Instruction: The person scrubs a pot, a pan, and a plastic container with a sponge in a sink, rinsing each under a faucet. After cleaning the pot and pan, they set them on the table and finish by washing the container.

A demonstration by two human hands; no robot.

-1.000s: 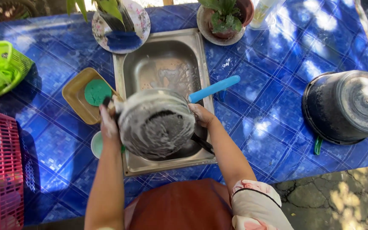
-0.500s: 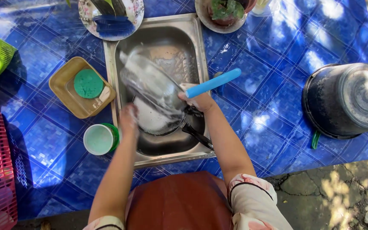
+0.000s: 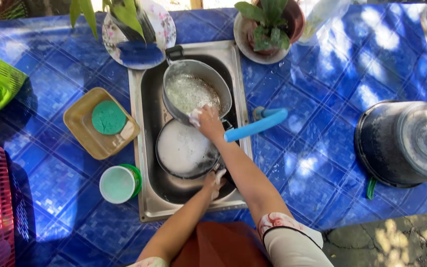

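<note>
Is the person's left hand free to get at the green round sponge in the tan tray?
Probably yes: the left hand rests low in the steel sink, and the green round sponge lies uncovered in its tan tray nearby.

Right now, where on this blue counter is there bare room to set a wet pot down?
The widest bare patch of blue tiled counter lies between the sink and the upturned black pot. A smaller patch sits between the tan tray and the green basket. The sink is crowded: soapy pot, soapy pan, right hand, left hand.
</note>
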